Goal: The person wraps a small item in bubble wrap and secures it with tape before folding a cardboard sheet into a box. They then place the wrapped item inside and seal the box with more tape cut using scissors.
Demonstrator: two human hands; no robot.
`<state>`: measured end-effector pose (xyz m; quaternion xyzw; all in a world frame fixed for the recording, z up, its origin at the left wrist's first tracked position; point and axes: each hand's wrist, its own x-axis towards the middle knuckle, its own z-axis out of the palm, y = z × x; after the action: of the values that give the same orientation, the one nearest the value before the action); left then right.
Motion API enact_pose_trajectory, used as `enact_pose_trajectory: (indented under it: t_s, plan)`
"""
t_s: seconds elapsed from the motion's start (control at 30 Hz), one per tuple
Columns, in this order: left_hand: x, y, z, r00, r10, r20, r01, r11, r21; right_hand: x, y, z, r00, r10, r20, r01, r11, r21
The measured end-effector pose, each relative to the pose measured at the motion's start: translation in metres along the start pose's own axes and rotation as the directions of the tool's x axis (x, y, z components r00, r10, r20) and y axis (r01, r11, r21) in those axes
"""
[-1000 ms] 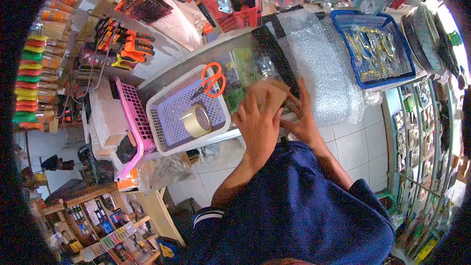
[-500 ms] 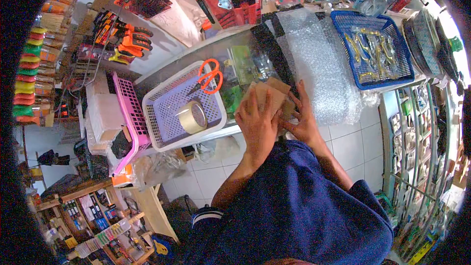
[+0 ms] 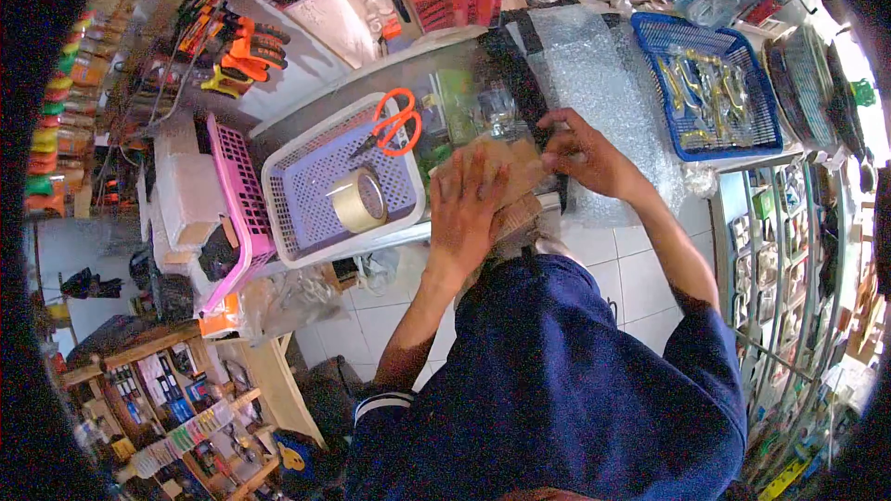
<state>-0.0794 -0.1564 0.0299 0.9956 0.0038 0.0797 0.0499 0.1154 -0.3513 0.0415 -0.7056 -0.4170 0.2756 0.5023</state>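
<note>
A small brown cardboard box (image 3: 512,165) rests at the front edge of the glass counter, with a flap or panel hanging toward my body. My left hand (image 3: 467,199) lies on its left part, fingers stretched out and slightly spread. At the box's right edge is my right hand (image 3: 594,160), its fingers bent and apart, with nothing visible between them. To the left stands a white-rimmed basket (image 3: 419,187) holding a roll of tape (image 3: 359,201) and orange-handled scissors (image 3: 397,122).
Bubble wrap (image 3: 603,97) covers the counter on the right, beside a blue basket (image 3: 684,150) of yellow-handled tools. A pink basket (image 3: 243,195) and white boxes (image 3: 190,195) stand at the left. Packaged tools hang along the back; shelves (image 3: 775,260) flank the right side.
My right hand has lifted away from the box's near right side, up and to the right. My left hand has shifted slightly left and down, and the box's panels sit differently.
</note>
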Motion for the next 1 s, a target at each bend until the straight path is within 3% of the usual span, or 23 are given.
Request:
enact_pose_trajectory:
  t_s: [0.1, 0.23, 0.33, 0.73, 0.8, 0.9, 1.0]
  plan:
    - [0.001, 0.006, -0.003, 0.997, -0.054, -0.053, 0.046, 0.99, -0.133, 0.017, -0.005, 0.001, 0.999, 0.031, 0.034, -0.031, 1.0, 0.002]
    - [-0.001, 0.013, -0.01, 0.992, -0.082, -0.095, 0.069, 0.989, -0.134, 0.024, -0.02, 0.002, 0.996, 0.054, 0.07, -0.059, 0.996, 0.064]
    - [-0.001, 0.02, -0.009, 0.989, -0.107, -0.097, 0.097, 0.99, -0.106, 0.021, -0.026, 0.007, 0.994, 0.075, 0.08, -0.093, 0.962, 0.257]
    - [-0.006, 0.029, 0.013, 0.983, -0.159, -0.087, 0.156, 0.987, -0.044, 0.014, -0.017, 0.016, 0.998, 0.043, -0.042, -0.036, 0.985, 0.167]
    - [-0.006, 0.029, 0.013, 0.985, -0.158, -0.064, 0.154, 0.986, -0.06, 0.015, -0.016, 0.017, 0.998, 0.039, -0.047, -0.039, 0.999, 0.007]
    - [-0.005, 0.029, 0.015, 0.983, -0.159, -0.09, 0.157, 0.987, -0.035, 0.016, -0.019, 0.023, 0.993, 0.088, -0.076, -0.088, 0.996, 0.011]
    - [-0.007, 0.029, 0.014, 0.968, -0.214, -0.133, 0.191, 0.967, -0.17, 0.018, -0.027, 0.024, 0.99, 0.115, -0.076, -0.116, 0.993, -0.005]
